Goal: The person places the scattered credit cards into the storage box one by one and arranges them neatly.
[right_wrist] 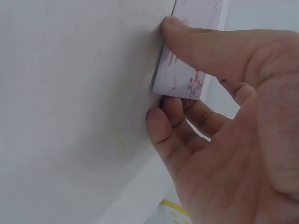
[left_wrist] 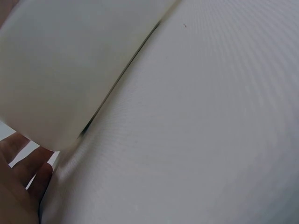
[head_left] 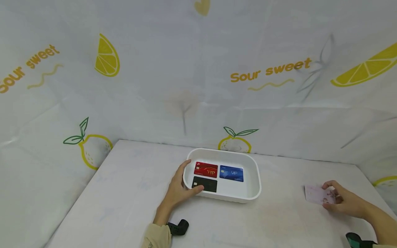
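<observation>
My left hand (head_left: 178, 191) grips the near left corner of a white plastic tray (head_left: 259, 181), thumb over the front rim and fingers along the left side. Inside the tray lie a red VIP card (head_left: 205, 169), a blue VIP card (head_left: 231, 173) and a black card (head_left: 207, 185), the last partly under my thumb. Off to the right, my right hand (head_left: 350, 203) pinches a pale pink card (head_left: 314, 194) with a blossom print, low over the table. In the right wrist view the thumb presses across the card's face (right_wrist: 180, 84); fingers sit behind its edge.
A white cloth covers the table (head_left: 124, 179), which meets a white backdrop (head_left: 155, 86) printed with lemons and lettering. The tray stands near the table's back edge. Black wrist devices (head_left: 179, 227) show at both wrists.
</observation>
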Action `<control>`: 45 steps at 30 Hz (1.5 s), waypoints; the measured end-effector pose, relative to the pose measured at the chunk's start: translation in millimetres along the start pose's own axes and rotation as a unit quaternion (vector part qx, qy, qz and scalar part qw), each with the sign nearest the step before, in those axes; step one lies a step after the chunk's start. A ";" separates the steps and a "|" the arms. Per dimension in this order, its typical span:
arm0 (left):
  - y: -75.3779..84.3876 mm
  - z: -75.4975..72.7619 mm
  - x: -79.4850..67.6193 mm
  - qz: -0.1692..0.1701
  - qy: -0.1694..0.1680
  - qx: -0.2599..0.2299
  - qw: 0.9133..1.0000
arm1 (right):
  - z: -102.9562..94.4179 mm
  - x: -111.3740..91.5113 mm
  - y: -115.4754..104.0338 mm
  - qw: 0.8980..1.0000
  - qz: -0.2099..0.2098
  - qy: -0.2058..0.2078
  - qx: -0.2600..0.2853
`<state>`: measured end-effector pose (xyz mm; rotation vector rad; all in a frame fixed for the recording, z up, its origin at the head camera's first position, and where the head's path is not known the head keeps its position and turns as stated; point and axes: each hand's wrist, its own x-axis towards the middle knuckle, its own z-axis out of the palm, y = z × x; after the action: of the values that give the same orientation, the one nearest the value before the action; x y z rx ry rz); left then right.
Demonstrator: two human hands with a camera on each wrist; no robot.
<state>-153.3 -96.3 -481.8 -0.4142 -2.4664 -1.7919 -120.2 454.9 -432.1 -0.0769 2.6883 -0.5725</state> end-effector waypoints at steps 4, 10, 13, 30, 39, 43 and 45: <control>-1.0 0.3 0.1 0.005 0.000 0.003 1.000 | -0.1 -1.3 1.9 1.000 0.007 0.008 0.006; -1.7 0.5 -0.6 0.006 0.000 0.007 1.000 | 0.9 0.0 3.4 0.999 0.036 -0.006 0.018; -1.8 0.4 -0.9 0.005 0.001 0.005 1.000 | 0.8 -0.4 4.6 0.999 0.033 -0.010 0.026; -0.1 0.4 -0.8 -0.002 0.002 0.003 1.000 | 5.6 -3.4 10.6 0.998 0.047 0.008 0.034; -0.6 0.6 -1.1 -0.007 0.003 0.005 1.000 | 11.6 -11.5 7.1 0.997 0.037 0.067 0.021; -0.9 0.7 -0.9 -0.005 0.003 0.005 1.000 | 14.7 -15.3 1.0 0.995 0.009 0.098 0.023; -1.1 0.7 -1.0 -0.005 0.003 0.008 1.000 | 15.3 -16.0 -3.2 0.995 0.002 0.099 0.027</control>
<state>-152.5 -96.1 -483.3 -0.3954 -2.4818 -1.7736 -99.7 448.3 -438.0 0.0009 2.8598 -0.6842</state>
